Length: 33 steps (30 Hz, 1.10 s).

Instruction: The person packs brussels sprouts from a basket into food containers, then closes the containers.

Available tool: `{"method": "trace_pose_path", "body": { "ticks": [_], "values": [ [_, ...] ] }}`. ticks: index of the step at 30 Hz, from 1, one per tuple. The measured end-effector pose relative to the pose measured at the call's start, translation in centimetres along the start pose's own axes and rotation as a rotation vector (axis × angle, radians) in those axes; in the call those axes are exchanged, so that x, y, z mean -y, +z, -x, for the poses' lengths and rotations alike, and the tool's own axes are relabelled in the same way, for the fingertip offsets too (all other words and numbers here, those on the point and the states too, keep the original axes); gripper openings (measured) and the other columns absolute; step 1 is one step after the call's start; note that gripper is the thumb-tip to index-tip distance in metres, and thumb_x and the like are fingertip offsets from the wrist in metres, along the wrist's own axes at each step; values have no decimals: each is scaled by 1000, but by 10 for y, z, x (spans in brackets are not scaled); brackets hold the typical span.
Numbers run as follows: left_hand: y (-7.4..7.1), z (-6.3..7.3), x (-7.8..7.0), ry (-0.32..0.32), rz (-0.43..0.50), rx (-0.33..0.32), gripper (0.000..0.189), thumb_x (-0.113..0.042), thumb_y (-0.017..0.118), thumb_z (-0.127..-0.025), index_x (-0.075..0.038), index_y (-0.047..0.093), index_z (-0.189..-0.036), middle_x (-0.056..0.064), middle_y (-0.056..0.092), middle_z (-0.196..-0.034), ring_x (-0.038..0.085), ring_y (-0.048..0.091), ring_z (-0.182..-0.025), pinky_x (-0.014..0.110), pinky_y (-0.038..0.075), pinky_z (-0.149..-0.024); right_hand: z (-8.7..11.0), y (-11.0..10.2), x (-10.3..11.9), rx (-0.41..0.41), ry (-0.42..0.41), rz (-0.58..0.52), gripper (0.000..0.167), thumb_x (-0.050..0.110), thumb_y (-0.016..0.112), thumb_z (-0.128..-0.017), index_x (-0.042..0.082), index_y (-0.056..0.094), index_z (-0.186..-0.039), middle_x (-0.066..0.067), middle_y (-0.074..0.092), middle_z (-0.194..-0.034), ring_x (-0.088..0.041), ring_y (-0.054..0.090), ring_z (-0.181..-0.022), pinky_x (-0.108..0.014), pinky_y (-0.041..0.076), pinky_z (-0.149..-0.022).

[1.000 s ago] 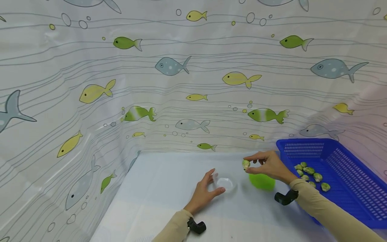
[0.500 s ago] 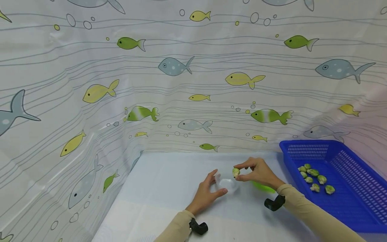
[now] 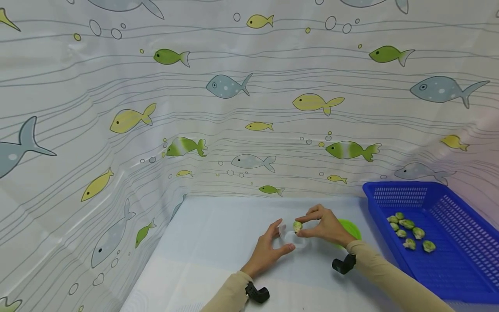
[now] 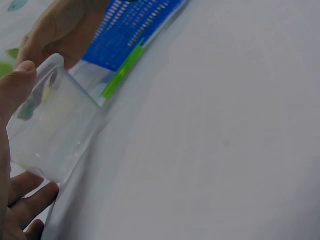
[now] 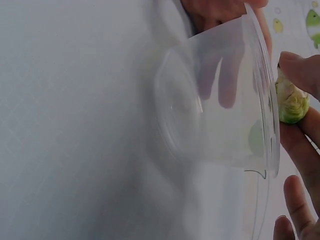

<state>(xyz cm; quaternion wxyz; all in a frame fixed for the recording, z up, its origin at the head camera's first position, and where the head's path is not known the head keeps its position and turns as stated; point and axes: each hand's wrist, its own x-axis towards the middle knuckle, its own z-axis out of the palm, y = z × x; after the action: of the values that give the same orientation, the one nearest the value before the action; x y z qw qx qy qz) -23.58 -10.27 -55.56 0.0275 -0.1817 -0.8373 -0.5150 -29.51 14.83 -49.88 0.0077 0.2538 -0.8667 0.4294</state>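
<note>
A small clear plastic container (image 3: pixel 290 240) stands on the white table. My left hand (image 3: pixel 266 250) holds it from the left side, with the thumb at the rim in the left wrist view and fingers round the wall. Between thumb and fingertips, my right hand (image 3: pixel 325 227) pinches a green-and-white Brussels sprout (image 3: pixel 297 226). In the right wrist view the sprout (image 5: pixel 292 104) is just outside the mouth of the container (image 5: pixel 215 135). The left fingers show blurred through the wall.
A bright green round lid or dish (image 3: pixel 352 228) lies on the table behind my right wrist, partly hidden. To the right stands a blue plastic basket (image 3: pixel 456 273) with several Brussels sprouts (image 3: pixel 418 233) inside. A fish-patterned curtain (image 3: pixel 218 117) hangs behind the table.
My right hand has moved left with the sprout, from above the green lid to over the container. The left hand stays at the container. The head view has shifted slightly.
</note>
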Motion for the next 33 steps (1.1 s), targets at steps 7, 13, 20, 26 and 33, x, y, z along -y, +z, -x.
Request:
{"method": "trace_pose_path", "body": {
  "ticks": [7, 13, 20, 26, 33],
  "values": [
    [-1, 0, -1, 5, -8, -5, 90, -48, 79, -95, -13, 35, -165, 16, 59, -154, 31, 59, -141, 56, 46, -118, -4, 10, -4, 15, 7, 4, 42, 44, 98, -73, 29, 86, -110, -3, 67, -115, -21, 55, -111, -37, 47, -86],
    [0, 0, -1, 4, -14, -5, 89, -48, 79, -95, -13, 35, -165, 16, 62, -151, 30, 57, -143, 58, 44, -119, -8, 18, -7, 5, 17, 43, 41, 44, 98, -74, 27, 86, -110, -5, 70, -118, -25, 58, -116, -43, 50, -90],
    [1, 2, -2, -15, -9, -1, 90, -51, 78, -95, -15, 35, -166, 12, 62, -151, 28, 56, -144, 57, 43, -120, -12, 25, -3, 3, 8, 74, 40, 42, 98, -73, 27, 86, -109, -2, 71, -118, -26, 58, -119, -47, 50, -94],
    [0, 2, -2, -5, -13, -6, 90, -51, 78, -95, -15, 35, -165, 11, 63, -151, 27, 57, -143, 56, 43, -120, -17, 31, -3, 19, -41, 121, 38, 39, 98, -73, 27, 87, -107, 13, 78, -102, -22, 59, -117, -44, 49, -94],
    [0, 2, -3, -7, -9, -1, 89, -50, 77, -96, -14, 35, -166, 12, 62, -152, 28, 56, -144, 58, 43, -120, -22, 33, 0, 66, -125, 179, 33, 29, 98, -75, 22, 87, -105, 15, 81, -95, -18, 61, -109, -45, 48, -97]
  ]
}}
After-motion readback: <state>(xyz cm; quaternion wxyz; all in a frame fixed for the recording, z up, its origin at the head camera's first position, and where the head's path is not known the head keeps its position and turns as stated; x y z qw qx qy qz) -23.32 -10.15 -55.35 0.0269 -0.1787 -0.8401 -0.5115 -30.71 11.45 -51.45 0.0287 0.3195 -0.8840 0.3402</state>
